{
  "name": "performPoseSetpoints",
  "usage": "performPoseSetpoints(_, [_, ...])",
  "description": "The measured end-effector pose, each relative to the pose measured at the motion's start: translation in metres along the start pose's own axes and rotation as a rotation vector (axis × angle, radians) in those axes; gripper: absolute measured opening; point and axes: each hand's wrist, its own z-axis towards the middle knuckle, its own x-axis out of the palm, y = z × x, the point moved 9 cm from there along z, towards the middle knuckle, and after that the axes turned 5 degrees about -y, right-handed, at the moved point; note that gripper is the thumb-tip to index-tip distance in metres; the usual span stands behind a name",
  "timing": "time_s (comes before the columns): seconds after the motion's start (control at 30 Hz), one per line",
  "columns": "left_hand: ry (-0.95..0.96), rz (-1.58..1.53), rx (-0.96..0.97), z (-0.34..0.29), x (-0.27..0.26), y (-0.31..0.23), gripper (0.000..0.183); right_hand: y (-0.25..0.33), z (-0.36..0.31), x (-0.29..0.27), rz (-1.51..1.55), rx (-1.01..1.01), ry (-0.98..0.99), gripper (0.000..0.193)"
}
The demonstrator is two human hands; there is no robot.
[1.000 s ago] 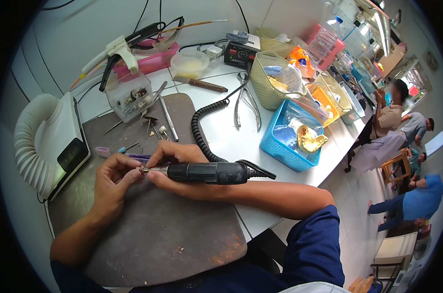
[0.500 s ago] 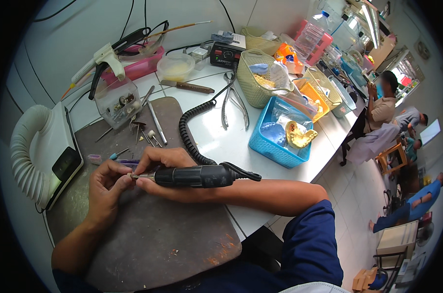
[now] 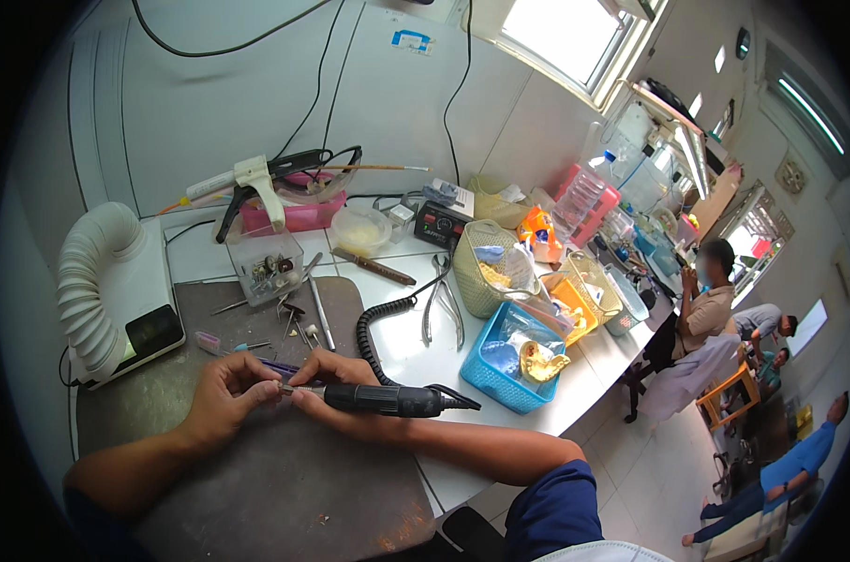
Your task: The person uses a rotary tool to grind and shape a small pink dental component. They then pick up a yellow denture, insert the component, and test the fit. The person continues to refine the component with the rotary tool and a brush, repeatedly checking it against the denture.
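Handpiece (image 3: pixel 383 400), black rotary type, lies across the right hand (image 3: pixel 336 393), fingers wrapped round its front end, tip pointing left. Coiled black cord (image 3: pixel 373 337) runs from its rear up over the white bench. Left hand (image 3: pixel 226 391) sits just beside the tip, thumb & fingertips pinched together on smth tiny at the bur; too small to tell what. Both hands hover over a dark grey work mat (image 3: pixel 284 487) at the near bench edge.

On the mat behind the hands: loose burs & a thin metal tool (image 3: pixel 320 314), plus a purple-handled item (image 3: pixel 275 365) touching the right knuckles. Clear bur box (image 3: pixel 266 267) stands at the mat's far edge. Left of mat: white suction unit w/ ribbed hose (image 3: pixel 92 281).

Right of the cord: pliers (image 3: pixel 442 304) flat on the bench, then a blue basket (image 3: pixel 514 361) holding a dental cast, a pale green basket (image 3: pixel 486 267) behind it. Further back: pink tray (image 3: pixel 294 215) w/ white dispensing gun (image 3: pixel 247 183), small black control box (image 3: pixel 444 225).

Far right, well apart: other ppl seated & standing on the tiled floor (image 3: pixel 659 468).
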Motion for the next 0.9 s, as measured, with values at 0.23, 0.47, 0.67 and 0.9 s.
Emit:
performPoseSetpoints(0.23, [0.001,-0.013,0.026,-0.001,0.001,-0.005,0.014,0.012,0.001,-0.002,-0.029,-0.061,-0.041,0.021])
performPoseSetpoints(0.47, [0.025,0.015,0.047,0.0,0.002,-0.001,0.015,0.013,-0.001,0.0,-0.044,-0.128,-0.043,0.022])
performPoseSetpoints(0.67, [0.005,0.025,0.035,-0.003,0.002,-0.005,0.015,0.016,-0.001,0.0,-0.053,-0.104,-0.046,0.021])
performPoseSetpoints(0.9, [0.008,0.089,0.039,-0.004,0.003,-0.005,0.015,0.021,-0.003,0.0,-0.028,-0.139,-0.042,0.022])
